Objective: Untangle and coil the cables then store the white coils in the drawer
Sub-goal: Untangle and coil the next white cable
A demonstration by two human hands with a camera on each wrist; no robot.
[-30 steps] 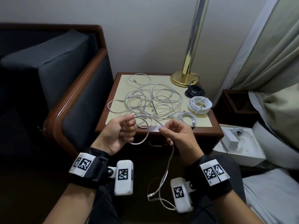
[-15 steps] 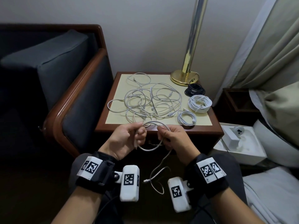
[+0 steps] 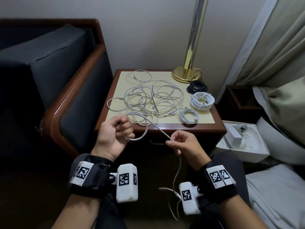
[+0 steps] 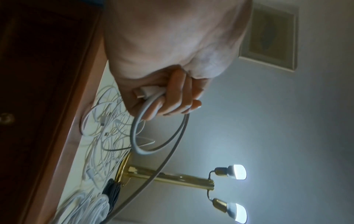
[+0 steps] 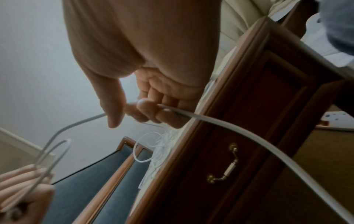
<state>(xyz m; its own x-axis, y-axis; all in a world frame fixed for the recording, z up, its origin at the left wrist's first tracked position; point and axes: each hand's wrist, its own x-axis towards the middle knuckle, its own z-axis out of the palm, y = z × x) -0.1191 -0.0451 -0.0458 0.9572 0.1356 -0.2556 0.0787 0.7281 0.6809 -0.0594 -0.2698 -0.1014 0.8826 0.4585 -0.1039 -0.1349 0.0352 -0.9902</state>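
Now coiling one white cable (image 3: 160, 130).
Left hand (image 3: 113, 134) grips the loop, right hand (image 3: 183, 144) pinches the slack; next, another wrap.

A bedroom: nightstand (image 3: 165, 129), bed (image 3: 272, 187), brass lamp (image 3: 189, 63).

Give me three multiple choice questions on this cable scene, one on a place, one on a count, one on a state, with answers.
1. Where is the black coil?
A. by the lamp base
B. in the drawer
C. on the armchair

2. How many finished white coils lie on the table?
A. none
B. two
C. five

3. The drawer is:
A. removed
B. wide open
C. closed

Answers: 1 A, it touches the brass base. 2 B, a large coil and a small coil. 3 C, its front sits flush with the handle showing.
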